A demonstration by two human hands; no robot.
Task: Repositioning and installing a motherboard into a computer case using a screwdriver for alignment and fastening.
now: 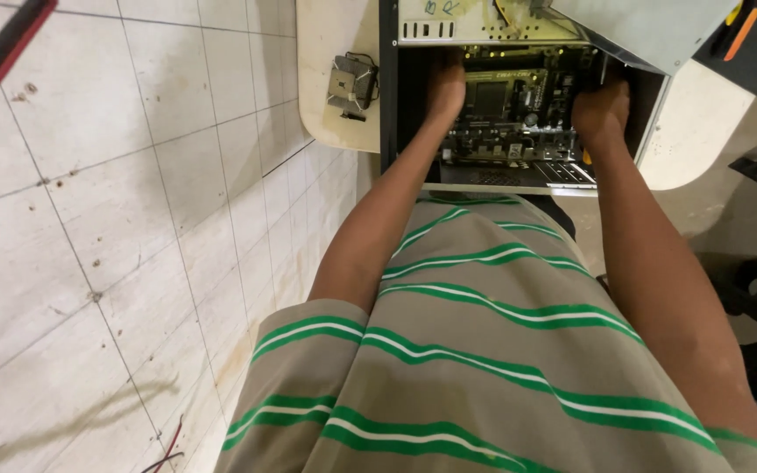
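1. The table (330, 79) is seen at twelve o'clock, carrying an open case (387, 88).
2. The motherboard (505, 114) lies inside the case.
3. It is gripped at both edges by left hand (445, 88) and right hand (600, 109); fingers are hidden, so their grip cannot be told.
4. Seating or lifting is judged underway; level, even movement is called for.
5. A cooler (350, 85) rests at ten o'clock.

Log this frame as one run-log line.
left hand: on motherboard, left edge | right hand: at its right edge | board: inside open PC case on table | cooler: loose, left of case
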